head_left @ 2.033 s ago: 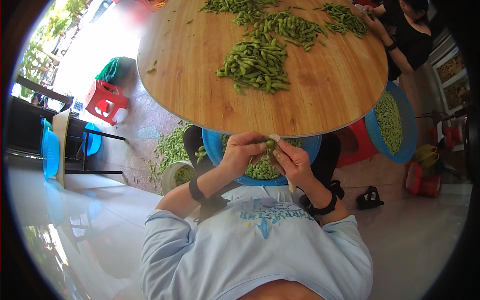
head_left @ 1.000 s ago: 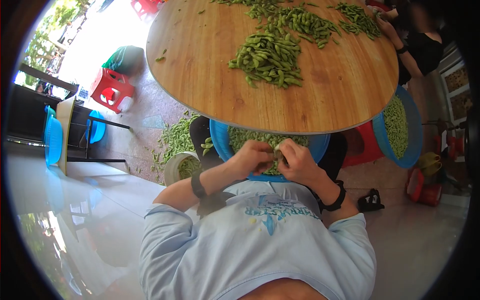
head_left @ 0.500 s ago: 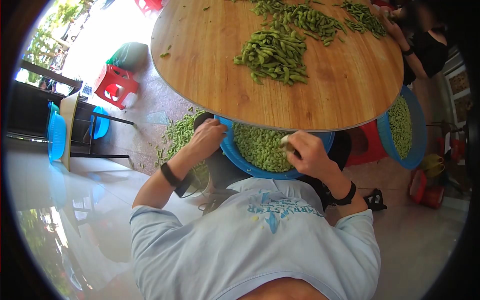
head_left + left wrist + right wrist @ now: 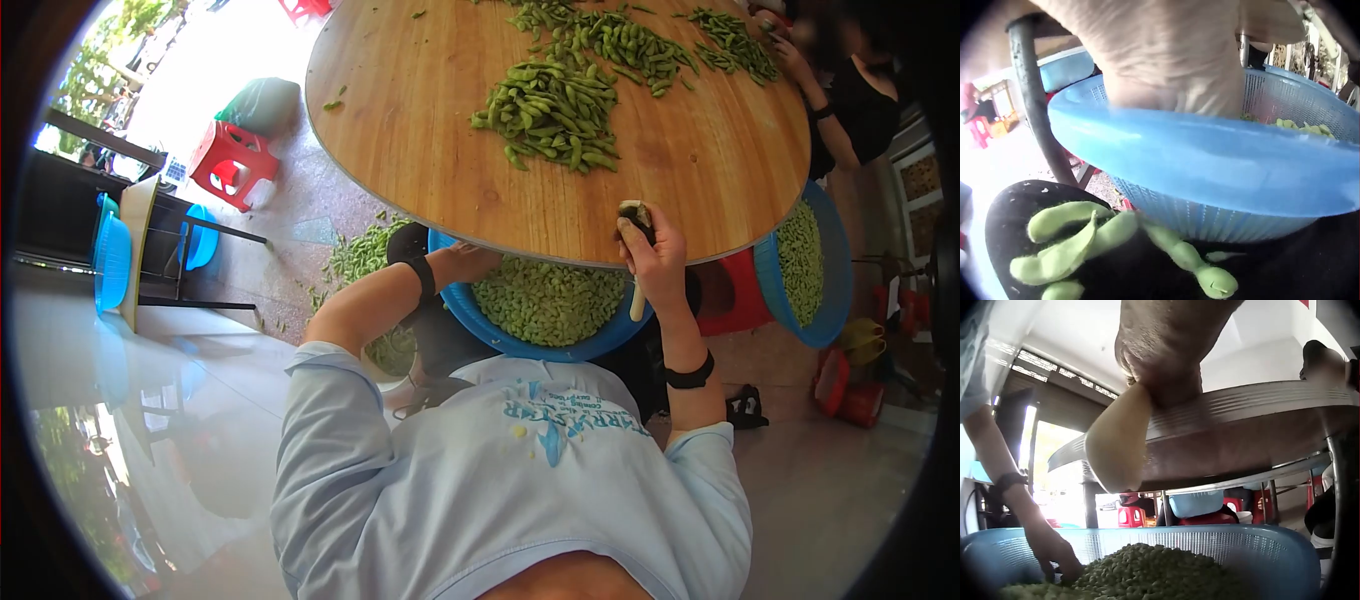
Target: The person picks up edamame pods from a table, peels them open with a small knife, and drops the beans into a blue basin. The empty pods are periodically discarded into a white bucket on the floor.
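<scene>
My left hand [image 4: 473, 262] reaches over the left rim of a blue perforated basket [image 4: 570, 353] on my lap. In the right wrist view the left hand [image 4: 1057, 550] hangs with loosely bent fingers at the shelled green beans [image 4: 1154, 569]. My right hand [image 4: 655, 255] is raised at the table's front edge, gripping a tool by its cream handle [image 4: 637, 301]; the tool's other end is hidden. Dark stuff shows around its thumb and fingers. Several unshelled pods [image 4: 1063, 247] lie on my dark-clothed left thigh, beside the basket.
A round wooden table [image 4: 400, 150] bears heaps of green pods [image 4: 555, 115]. Pods [image 4: 365, 250] are scattered on the floor at left, near a pale bucket [image 4: 390, 360]. Another blue basket of beans [image 4: 803, 270] stands at right. Across the table sits another person [image 4: 860, 110].
My hands, together over the basket earlier, have parted. The left went to my left thigh, then into the basket. The right has risen to the table edge with the tool.
</scene>
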`<state>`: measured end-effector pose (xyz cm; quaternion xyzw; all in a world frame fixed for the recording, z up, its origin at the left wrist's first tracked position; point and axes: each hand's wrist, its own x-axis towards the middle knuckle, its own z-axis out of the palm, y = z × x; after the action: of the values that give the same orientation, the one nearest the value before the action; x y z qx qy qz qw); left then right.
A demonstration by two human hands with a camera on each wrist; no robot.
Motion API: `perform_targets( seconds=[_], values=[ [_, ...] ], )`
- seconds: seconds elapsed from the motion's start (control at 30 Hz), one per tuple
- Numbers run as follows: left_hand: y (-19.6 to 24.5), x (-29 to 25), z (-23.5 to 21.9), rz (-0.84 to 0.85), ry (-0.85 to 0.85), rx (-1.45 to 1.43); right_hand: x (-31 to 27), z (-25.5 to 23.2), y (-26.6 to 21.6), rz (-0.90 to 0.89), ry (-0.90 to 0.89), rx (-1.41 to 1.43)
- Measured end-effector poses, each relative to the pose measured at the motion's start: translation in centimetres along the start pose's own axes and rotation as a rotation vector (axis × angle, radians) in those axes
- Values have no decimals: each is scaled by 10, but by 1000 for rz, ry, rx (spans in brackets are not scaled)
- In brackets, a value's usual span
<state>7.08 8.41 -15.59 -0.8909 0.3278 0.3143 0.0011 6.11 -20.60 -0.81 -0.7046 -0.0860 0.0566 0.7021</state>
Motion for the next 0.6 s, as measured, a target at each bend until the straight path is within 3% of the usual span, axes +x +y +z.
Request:
perform_targets(
  seconds=[0.13, 0.2, 0.23, 0.3, 0.37, 0.43, 0.5, 0.57, 0.6],
  values=[
    [7, -15, -23, -5, 2, 36, 0, -1, 2, -41, 18, 25],
    [1, -28, -31, -93, 363, -267, -1, 0, 2, -46, 11, 18],
    [-4, -39, -31, -98, 365, -268, -1, 0, 2, -45, 10, 7],
    [-18, -66, -30, 31, 664, -568, -1, -2, 1, -48, 11, -3],
    [-28, -86, -16, -45, 736, -533, -2, -1, 2, -60, 20, -5],
    [-7, -139, -43, -392, 433, -520, -2, -1, 5, -53, 26, 10],
    [-26, -169, -15, -600, 390, -236, -3, -1, 4, -51, 44, 20],
    [-38, -200, -1, -669, 269, 168, -3, 0, 0, -34, -2, 8],
    [-35, -199, -10, -663, 280, 175, -3, -2, 0, -45, 7, 4]
  ],
)
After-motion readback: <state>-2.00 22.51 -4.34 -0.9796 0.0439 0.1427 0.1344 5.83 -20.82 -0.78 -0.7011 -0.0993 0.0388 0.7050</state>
